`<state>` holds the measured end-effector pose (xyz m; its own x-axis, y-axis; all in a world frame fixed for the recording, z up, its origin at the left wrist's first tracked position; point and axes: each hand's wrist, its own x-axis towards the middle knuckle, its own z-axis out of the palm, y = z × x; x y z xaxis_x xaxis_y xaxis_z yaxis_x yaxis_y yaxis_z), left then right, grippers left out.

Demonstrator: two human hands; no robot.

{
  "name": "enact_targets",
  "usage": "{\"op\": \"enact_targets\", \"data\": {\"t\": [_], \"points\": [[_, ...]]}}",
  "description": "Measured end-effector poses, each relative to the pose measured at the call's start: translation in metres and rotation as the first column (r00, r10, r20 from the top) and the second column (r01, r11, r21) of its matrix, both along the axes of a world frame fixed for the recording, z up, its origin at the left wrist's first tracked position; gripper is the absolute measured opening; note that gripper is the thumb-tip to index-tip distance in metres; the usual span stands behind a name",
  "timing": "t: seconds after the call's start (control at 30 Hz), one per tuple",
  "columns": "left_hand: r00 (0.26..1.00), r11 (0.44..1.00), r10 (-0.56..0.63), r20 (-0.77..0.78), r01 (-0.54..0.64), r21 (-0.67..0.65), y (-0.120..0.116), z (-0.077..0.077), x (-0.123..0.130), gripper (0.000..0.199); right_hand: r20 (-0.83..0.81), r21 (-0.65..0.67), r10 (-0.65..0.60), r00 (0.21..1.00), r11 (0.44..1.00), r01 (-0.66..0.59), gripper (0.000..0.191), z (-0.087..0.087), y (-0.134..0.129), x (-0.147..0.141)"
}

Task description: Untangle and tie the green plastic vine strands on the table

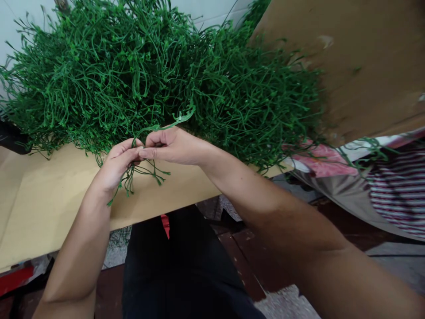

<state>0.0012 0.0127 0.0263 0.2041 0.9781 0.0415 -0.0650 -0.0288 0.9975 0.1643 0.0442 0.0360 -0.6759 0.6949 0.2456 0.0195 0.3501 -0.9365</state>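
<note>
Both hands meet fingertip to fingertip over the cardboard sheet (59, 186), at the front edge of a big green heap (133, 66) of thin plastic stems. My left hand (121, 159) is closed around a small green stem sprig (128, 181), whose branched ends hang below the fingers. Against it, my right hand (169, 144) pinches with thumb and index finger at the same spot. A longer green strand (175, 120) runs from the pinch up over the right hand's knuckles. What lies between the fingertips is mostly hidden.
A large brown cardboard panel (365, 66) stands at the upper right. Beside it are pink-and-white cloth (325, 159) and a person's striped garment (398, 186). A black object (13, 137) sits at the left edge. Below the sheet are my dark-clothed legs and the floor.
</note>
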Motion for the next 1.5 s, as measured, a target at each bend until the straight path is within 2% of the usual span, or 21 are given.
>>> {"op": "enact_targets", "data": {"t": [0.07,0.17,0.27,0.4,0.53,0.63,0.7,0.77,0.83,0.93,1.07,1.2,1.27,1.33,1.4,1.43,1.5], "points": [[0.993,1.0,-0.001,0.116,0.005,-0.029,-0.002,0.001,0.002,0.013,-0.154,-0.125,0.095,0.983,0.986,-0.115,0.041,-0.002,-0.002,-0.002],[0.966,0.999,0.013,0.258,-0.003,-0.039,-0.008,0.006,0.007,0.015,-0.378,-0.267,0.18,0.908,0.918,-0.293,0.041,-0.007,-0.007,-0.01],[0.945,0.999,0.015,0.327,0.002,-0.049,-0.013,0.012,0.011,0.021,-0.517,-0.341,0.146,0.843,0.868,-0.36,0.039,-0.013,-0.014,-0.018],[0.933,0.994,0.016,0.359,0.025,-0.11,-0.015,0.016,0.012,0.022,-0.59,-0.394,0.09,0.802,0.835,-0.384,0.038,-0.021,-0.017,-0.026],[0.932,0.994,0.019,0.362,0.021,-0.105,-0.011,0.011,0.009,0.025,-0.53,-0.371,0.115,0.84,0.86,-0.351,0.044,-0.021,-0.01,-0.026],[0.95,0.998,0.039,0.31,-0.023,-0.055,-0.007,0.005,0.006,0.025,-0.364,-0.263,0.151,0.919,0.93,-0.257,0.046,-0.013,-0.006,-0.019],[0.968,0.998,0.064,0.244,-0.065,-0.003,-0.005,0.001,0.005,0.029,-0.246,-0.14,0.109,0.963,0.979,-0.146,0.045,-0.006,-0.006,-0.012],[0.983,0.996,0.059,0.172,-0.07,0.059,-0.004,-0.001,0.006,0.036,-0.171,-0.044,0.024,0.985,0.998,-0.032,0.044,0.001,-0.009,-0.005],[0.993,0.994,0.01,0.121,-0.024,0.111,-0.005,0.0,0.009,0.042,-0.189,-0.052,-0.041,0.981,0.998,0.032,0.046,0.006,-0.014,-0.001],[0.994,0.989,-0.026,0.111,0.01,0.146,-0.009,0.004,0.015,0.048,-0.36,-0.231,-0.114,0.926,0.972,0.03,0.047,0.006,-0.02,-0.007],[0.985,0.982,0.064,0.161,-0.091,0.165,-0.011,0.005,0.02,0.05,-0.527,-0.475,-0.27,0.806,0.88,-0.016,0.046,-0.001,-0.026,-0.029],[0.981,0.988,0.073,0.177,-0.096,0.122,-0.012,0.005,0.021,0.049,-0.639,-0.583,-0.362,0.678,0.804,-0.12,0.046,-0.009,-0.029,-0.041],[0.979,0.989,0.084,0.187,-0.105,0.104,-0.014,0.009,0.018,0.051,-0.665,-0.627,-0.414,0.621,0.762,-0.164,0.045,-0.011,-0.026,-0.04],[0.966,0.979,0.133,0.222,-0.163,0.125,-0.014,0.016,0.013,0.053,-0.667,-0.67,-0.504,0.549,0.727,-0.148,0.043,-0.012,-0.021,-0.036],[0.948,0.96,0.189,0.256,-0.232,0.154,-0.014,0.023,0.006,0.053,-0.661,-0.683,-0.567,0.492,0.726,-0.08,0.041,-0.011,-0.015,-0.031],[0.946,0.957,0.196,0.26,-0.242,0.159,-0.014,0.024,0.003,0.053,-0.658,-0.67,-0.566,0.497,0.741,-0.044,0.041,-0.01,-0.014,-0.028],[0.954,0.964,0.178,0.242,-0.218,0.149,-0.012,0.025,0.0,0.052,-0.636,-0.624,-0.514,0.575,0.781,0.008,0.041,-0.008,-0.012,-0.022]]}}
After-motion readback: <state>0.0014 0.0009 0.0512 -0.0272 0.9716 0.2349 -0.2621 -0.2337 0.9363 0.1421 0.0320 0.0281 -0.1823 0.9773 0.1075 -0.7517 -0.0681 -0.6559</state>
